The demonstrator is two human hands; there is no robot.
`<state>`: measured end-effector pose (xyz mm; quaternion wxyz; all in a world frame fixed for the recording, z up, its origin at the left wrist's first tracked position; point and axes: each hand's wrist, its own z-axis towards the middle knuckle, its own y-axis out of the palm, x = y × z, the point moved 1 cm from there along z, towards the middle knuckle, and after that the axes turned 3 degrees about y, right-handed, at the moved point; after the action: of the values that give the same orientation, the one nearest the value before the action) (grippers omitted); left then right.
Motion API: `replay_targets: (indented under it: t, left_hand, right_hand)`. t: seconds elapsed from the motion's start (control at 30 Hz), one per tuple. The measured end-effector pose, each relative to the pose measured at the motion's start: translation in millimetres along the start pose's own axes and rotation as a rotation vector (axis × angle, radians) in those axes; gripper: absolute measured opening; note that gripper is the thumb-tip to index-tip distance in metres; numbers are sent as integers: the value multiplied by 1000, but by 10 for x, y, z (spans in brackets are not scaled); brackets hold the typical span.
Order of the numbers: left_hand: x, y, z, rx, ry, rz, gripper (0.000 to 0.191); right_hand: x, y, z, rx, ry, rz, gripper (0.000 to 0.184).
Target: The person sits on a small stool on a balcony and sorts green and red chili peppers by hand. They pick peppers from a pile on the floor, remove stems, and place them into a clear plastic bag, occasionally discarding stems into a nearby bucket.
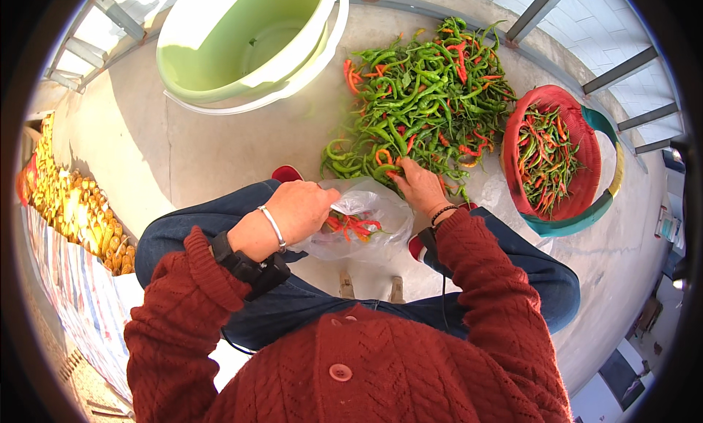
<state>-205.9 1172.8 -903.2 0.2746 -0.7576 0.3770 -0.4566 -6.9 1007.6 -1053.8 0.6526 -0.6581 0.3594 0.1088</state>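
Note:
My left hand (299, 209) grips the rim of a clear plastic bag (387, 203) held between my knees. Inside the bag lie several red chili peppers (354, 225). At the near edge of a large heap of mostly green chili peppers (423, 93), my right hand (420, 184) has its fingers closed on peppers, a green one and an orange-red one among them. The fingertips are partly hidden by these peppers. Red and orange peppers are scattered through the heap, which rests directly on the concrete floor.
A pale green bucket (219, 60) with a white handle stands far left. To the right, a red-lined basket (590, 165) contains thin red and green chilies (544, 159). Corn cobs (82, 214) fill a striped sack (60, 274) at left. A metal railing (538, 14) runs behind.

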Motion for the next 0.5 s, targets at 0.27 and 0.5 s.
replay_targets:
  t: [0.27,0.5]
  left_hand:
    - [-12,7,11,1,0,3,18]
    - [-21,22,18,8,3,-14,18]
  right_hand:
    - [396,-200,386,-43,520,-33,41]
    - [565,308,588,-7,605,297,45]
